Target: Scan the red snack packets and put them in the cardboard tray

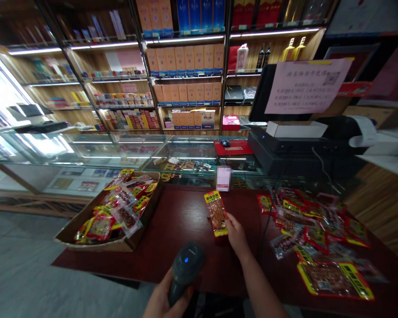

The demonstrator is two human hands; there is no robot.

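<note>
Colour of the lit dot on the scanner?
Blue: the dot on the scanner, seen in the head view.

The only view, worn on the head, faces forward and down from the near side of a brown table (pixel 175 216). The left hand (pixel 168 295) lies closest, the right hand (pixel 236 235) slightly farther. The wide sweep reaches over a glass counter (pixel 102 151) to far shelves (pixel 187 77).

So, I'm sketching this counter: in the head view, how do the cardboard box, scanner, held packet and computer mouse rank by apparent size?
Largest to smallest:
Cardboard box
Scanner
Held packet
Computer mouse
The scanner looks nearer the camera, so its true size against the packet is unsure.
</note>
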